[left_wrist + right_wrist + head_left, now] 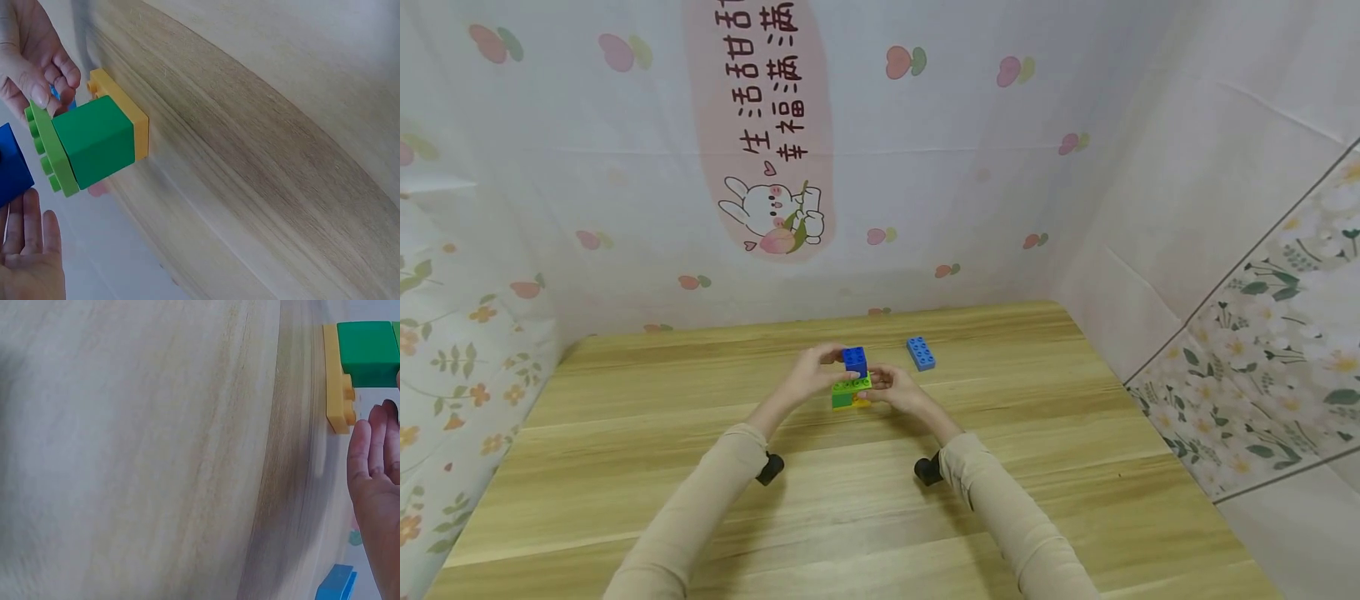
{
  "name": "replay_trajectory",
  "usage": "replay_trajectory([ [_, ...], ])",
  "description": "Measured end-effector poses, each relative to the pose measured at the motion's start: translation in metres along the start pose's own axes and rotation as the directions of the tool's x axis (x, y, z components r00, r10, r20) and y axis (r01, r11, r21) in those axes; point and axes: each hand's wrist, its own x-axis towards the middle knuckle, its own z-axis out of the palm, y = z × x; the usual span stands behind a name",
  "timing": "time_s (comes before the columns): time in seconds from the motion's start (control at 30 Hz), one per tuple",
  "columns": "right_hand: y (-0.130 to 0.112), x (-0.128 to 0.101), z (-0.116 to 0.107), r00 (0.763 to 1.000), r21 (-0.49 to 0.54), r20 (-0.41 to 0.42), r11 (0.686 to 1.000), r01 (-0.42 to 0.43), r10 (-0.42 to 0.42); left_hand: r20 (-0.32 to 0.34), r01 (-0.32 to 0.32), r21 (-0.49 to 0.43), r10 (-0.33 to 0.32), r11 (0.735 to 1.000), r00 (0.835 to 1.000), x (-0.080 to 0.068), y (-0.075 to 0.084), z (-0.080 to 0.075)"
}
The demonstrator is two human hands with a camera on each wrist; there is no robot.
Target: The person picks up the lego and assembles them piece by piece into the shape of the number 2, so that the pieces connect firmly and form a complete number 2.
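Note:
In the head view my left hand [811, 372] pinches a dark blue block [855, 361] with studs on top, between thumb and fingers. The block is right over a small stack. The stack has a thin light green block [51, 149] on top, a green block [97, 144] under it and a flat yellow block [334, 378] on the table. The light green block sticks out past the green one on the right. There my right hand [901, 392] grips its overhanging end, thumb toward me and fingers behind. Part of the yellow block is hidden by the thumb in the head view.
A lighter blue block [921, 353] with two rows of studs lies behind and to the right of the stack on the wooden table [850, 517]. Patterned curtains [955, 192] stand along the table's back and sides. Both wrists carry black camera mounts [928, 471].

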Motion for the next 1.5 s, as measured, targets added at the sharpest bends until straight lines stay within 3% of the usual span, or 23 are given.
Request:
replay_trajectory([
  [0.33, 0.002, 0.001, -0.001, 1.000, -0.022, -0.017, 0.999, -0.024, 0.023, 0.036, -0.005, 0.058, 0.003, 0.998, 0.999, 0.003, 0.001, 0.007],
  [0.6, 0.003, 0.000, -0.003, 0.999, 0.016, 0.040, 1.000, 0.000, -0.001, 0.042, 0.006, 0.099, -0.011, 0.995, 0.999, 0.003, 0.000, 0.010],
  [0.9, 0.005, 0.003, -0.005, 0.998, 0.013, 0.068, 1.000, 0.000, -0.001, 0.068, -0.045, 0.074, 0.040, 0.996, 0.997, 0.001, -0.004, 0.011],
  [1.5, 0.003, 0.002, -0.006, 0.995, 0.046, 0.076, 0.997, 0.060, -0.064, 0.120, -0.113, 0.187, 0.091, 0.976, 0.989, 0.002, 0.001, 0.011],
])
